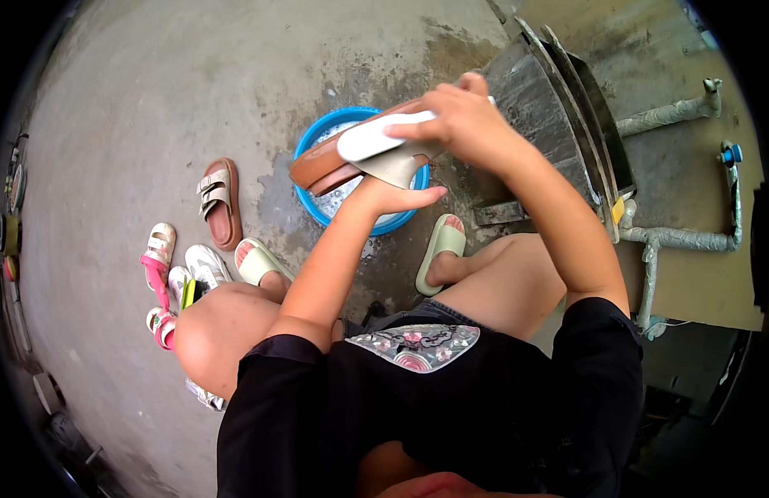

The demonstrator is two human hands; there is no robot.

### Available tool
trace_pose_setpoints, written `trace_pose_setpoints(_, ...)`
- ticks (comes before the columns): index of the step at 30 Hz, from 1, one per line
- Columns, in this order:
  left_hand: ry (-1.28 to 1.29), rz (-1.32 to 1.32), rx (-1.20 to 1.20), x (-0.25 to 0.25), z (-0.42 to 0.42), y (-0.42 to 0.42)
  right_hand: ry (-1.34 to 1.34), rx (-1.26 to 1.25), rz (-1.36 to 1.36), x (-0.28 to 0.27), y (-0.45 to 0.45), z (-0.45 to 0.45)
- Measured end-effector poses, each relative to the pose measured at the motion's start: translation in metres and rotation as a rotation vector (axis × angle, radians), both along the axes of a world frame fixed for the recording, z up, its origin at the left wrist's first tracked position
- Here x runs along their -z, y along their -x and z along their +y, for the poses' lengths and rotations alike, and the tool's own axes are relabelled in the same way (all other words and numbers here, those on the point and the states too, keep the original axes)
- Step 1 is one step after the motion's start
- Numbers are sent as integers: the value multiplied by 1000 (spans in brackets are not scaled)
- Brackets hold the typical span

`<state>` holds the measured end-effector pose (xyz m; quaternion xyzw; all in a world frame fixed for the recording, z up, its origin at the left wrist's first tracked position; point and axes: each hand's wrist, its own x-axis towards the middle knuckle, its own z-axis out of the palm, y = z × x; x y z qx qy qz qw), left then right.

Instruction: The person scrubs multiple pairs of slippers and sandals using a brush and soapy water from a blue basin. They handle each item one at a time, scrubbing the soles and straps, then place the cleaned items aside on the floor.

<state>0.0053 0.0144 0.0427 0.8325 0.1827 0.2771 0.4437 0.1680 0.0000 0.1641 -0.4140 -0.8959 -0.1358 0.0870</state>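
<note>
A brown-soled sandal with beige straps [325,163] is held tilted over a blue plastic basin [300,193] of sudsy water. My left hand [393,198] is pushed in under the beige strap and bears the sandal, its thumb sticking out to the right; its other fingers are hidden. In my right hand [462,121] is a white, round-ended tool [372,136], perhaps a scrubbing brush, lying along the sandal. Its underside is hidden. A matching sandal [230,208] rests on the floor left of the basin.
White sneakers [205,264] and pink-and-white children's sandals [161,243] stand at the left by my knee. My feet are in pale green slides [443,252] [256,261]. To the right are a dark slab-like structure [571,112] and wrapped pipes [689,236]. The concrete floor [141,124] is wet around the basin.
</note>
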Motion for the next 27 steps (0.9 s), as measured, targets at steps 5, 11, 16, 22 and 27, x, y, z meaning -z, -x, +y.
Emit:
trace_pose_setpoints(5, -104, 81, -65, 7, 3, -4, -15, 195, -114, -21, -71, -13)
trace_pose_setpoints(11, 38, -94, -43, 16, -24, -30, 71, -81, 57, 41, 70, 2)
trace_pose_setpoints(16, -88, 38, -52, 11, -6, -6, 77, 166, -53, -5, -51, -9)
trace_pose_setpoints(22, -113, 7, -15, 20, -3, -19, 103, 139, 93, 31, -11, -16)
trace_pose_setpoints(27, 198, -50, 32, 28, -10, -23, 140, -203, 104, 39, 64, -14)
